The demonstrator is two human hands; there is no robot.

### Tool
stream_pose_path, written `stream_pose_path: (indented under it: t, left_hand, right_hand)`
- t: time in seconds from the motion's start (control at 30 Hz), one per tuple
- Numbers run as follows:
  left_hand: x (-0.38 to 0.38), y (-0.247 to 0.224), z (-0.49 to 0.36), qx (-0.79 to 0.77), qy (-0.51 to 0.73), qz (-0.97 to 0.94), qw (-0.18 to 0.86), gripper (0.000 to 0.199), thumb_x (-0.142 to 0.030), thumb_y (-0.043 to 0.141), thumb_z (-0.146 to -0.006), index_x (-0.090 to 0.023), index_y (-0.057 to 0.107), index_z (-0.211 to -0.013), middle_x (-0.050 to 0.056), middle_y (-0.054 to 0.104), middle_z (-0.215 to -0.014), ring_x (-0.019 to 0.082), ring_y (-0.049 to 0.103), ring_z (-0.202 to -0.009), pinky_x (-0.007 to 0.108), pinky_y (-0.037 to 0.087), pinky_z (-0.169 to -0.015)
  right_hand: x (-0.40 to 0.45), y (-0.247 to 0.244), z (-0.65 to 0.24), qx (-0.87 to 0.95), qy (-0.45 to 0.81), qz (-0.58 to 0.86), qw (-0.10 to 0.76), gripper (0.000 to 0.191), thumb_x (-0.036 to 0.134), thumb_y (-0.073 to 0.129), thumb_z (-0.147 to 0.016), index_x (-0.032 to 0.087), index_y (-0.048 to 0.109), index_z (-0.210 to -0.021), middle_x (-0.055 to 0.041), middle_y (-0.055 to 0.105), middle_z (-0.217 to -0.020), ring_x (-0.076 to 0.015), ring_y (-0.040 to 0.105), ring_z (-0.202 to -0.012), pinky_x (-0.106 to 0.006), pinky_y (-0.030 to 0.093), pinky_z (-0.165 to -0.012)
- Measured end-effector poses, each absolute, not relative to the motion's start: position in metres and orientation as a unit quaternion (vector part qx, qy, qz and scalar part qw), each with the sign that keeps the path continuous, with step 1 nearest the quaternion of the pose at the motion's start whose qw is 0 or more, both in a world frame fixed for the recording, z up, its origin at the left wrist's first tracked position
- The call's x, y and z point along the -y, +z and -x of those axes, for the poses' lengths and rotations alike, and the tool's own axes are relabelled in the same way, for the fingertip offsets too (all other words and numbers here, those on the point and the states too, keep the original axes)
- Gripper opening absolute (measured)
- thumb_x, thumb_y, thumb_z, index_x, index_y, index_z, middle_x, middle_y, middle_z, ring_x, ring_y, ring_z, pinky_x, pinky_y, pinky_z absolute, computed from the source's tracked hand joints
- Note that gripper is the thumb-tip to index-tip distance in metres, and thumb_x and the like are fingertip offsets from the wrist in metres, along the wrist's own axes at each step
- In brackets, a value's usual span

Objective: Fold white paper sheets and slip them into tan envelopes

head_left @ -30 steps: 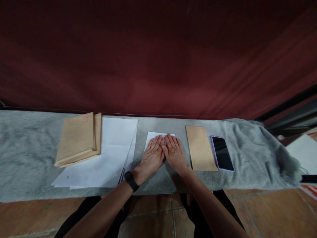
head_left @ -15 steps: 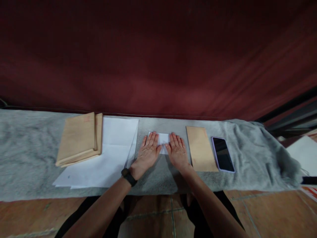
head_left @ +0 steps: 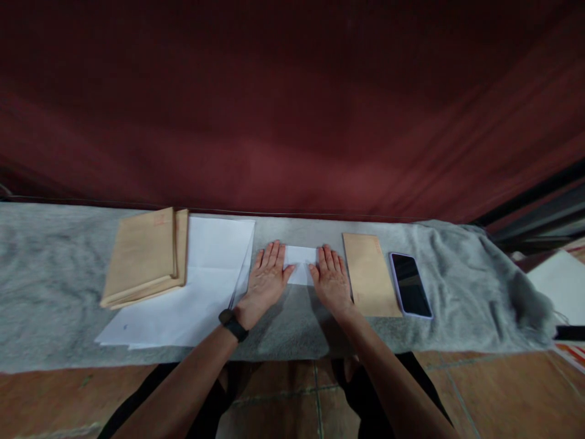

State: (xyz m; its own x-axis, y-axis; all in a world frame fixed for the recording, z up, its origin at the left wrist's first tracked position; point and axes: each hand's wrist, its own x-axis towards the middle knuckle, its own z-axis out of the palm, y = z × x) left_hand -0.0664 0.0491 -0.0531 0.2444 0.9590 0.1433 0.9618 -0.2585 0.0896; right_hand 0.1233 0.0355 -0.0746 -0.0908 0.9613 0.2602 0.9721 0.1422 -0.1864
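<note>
A small folded white paper lies on the grey cloth between my hands. My left hand rests flat over its left end, fingers extended and thumb toward the middle. On its right end lies my right hand, also flat with the fingers stretched out. Neither hand grasps anything. A single brown envelope lies just right of my right hand. Left of my left hand are large white sheets, and a stack of brown envelopes partly covers them.
A phone in a light purple case lies right of the single envelope. Grey cloth covers the long narrow surface and bunches up at the right. Behind it hangs a dark red curtain. A white item sits at the far right.
My left hand has slid left and my right hand slightly right, so the gap between them is wider and more of the small white paper shows.
</note>
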Motion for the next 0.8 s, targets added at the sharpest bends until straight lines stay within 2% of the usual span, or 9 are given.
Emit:
stream_pose_path:
  t: [0.57, 0.8]
  left_hand:
    - [-0.054, -0.059, 0.075, 0.619, -0.1, 0.779, 0.014, 0.065, -0.045, 0.026, -0.105, -0.005, 0.034, -0.156, 0.019, 0.036, -0.162, 0.031, 0.032, -0.152, 0.05, 0.026, -0.125]
    - [-0.05, -0.053, 0.068, 0.614, -0.117, 0.781, 0.014, 0.064, -0.043, 0.027, -0.105, -0.003, 0.036, -0.154, 0.019, 0.033, -0.163, 0.032, 0.025, -0.154, 0.052, 0.024, -0.126]
  right_hand:
    - [-0.034, -0.067, -0.129, 0.737, 0.002, 0.658, 0.153, 0.056, 0.038, 0.035, -0.107, 0.01, 0.04, -0.155, -0.0169, 0.039, -0.162, -0.0312, 0.037, -0.148, -0.049, 0.03, -0.121]
    - [-0.03, -0.061, -0.125, 0.74, 0.01, 0.649, 0.176, 0.058, 0.039, 0.034, -0.107, 0.007, 0.038, -0.155, -0.018, 0.034, -0.164, -0.0309, 0.031, -0.152, -0.05, 0.029, -0.122]
